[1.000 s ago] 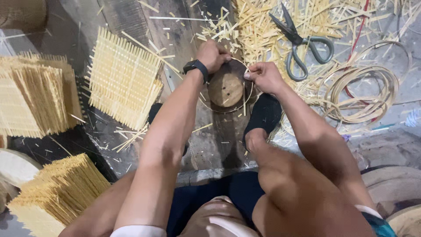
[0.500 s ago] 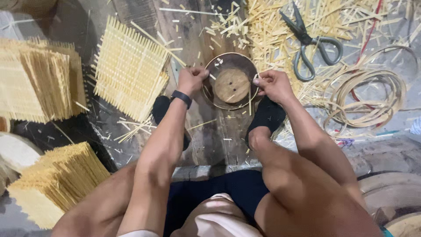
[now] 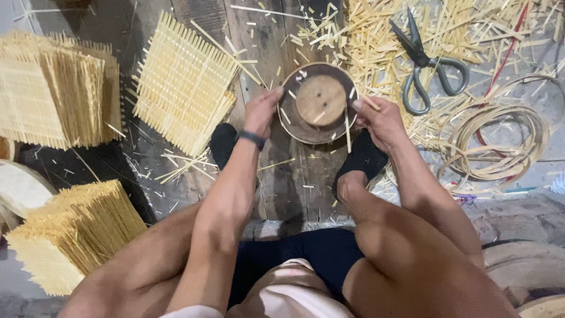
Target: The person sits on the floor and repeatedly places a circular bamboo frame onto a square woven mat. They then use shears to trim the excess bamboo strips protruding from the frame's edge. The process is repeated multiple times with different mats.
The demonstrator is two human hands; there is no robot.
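Note:
A round dark wooden mould point(image 3: 294, 121) with a lighter raised disc point(image 3: 321, 100) in its middle lies on the plank floor between my feet. My left hand point(image 3: 261, 112) grips its left rim, a dark band on the wrist. My right hand point(image 3: 379, 121) holds its right rim, with a thin bamboo sliver sticking out near the fingers. Bits of bamboo lie on the mould. My feet in black socks point(image 3: 362, 156) rest on either side below it.
A flat woven bamboo mat point(image 3: 182, 82) lies left of the mould. Stacks of similar mats sit at far left point(image 3: 53, 88) and lower left point(image 3: 70, 229). Scissors point(image 3: 426, 65) lie on bamboo offcuts at upper right, above coiled bamboo hoops point(image 3: 500, 141).
My left hand slid from the mould's top rim down to its left rim. The view drifted, so the mould now sits more to the right in the frame.

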